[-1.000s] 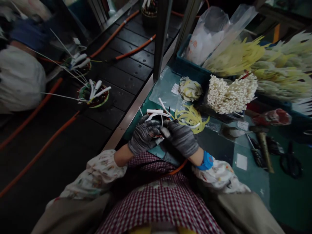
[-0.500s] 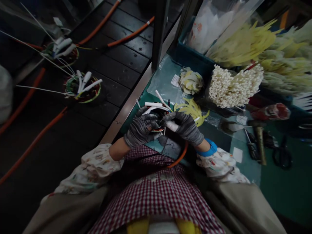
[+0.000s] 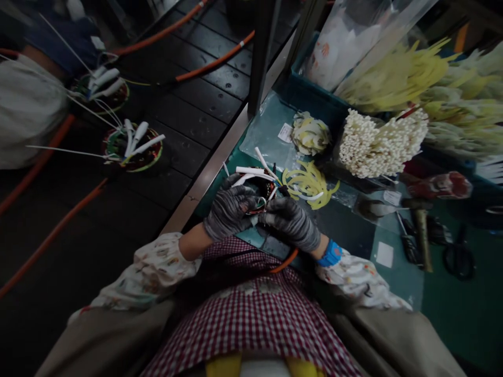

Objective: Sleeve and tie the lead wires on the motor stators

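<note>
Gloved hands on a wound coil at the green bench's near-left edge.

Left hand (image 3: 230, 212) and right hand (image 3: 291, 222) both clench the round dark coil with white sleeved leads (image 3: 257, 186); yellow ties (image 3: 308, 183) lie just beyond, bare green mat (image 3: 451, 309) stretches rightward, and the dark slatted conveyor (image 3: 188, 125) borders the left edge.

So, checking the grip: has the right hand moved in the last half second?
Yes. The right hand has dropped toward the body, away from the yellow ties, palm turned down.
</note>
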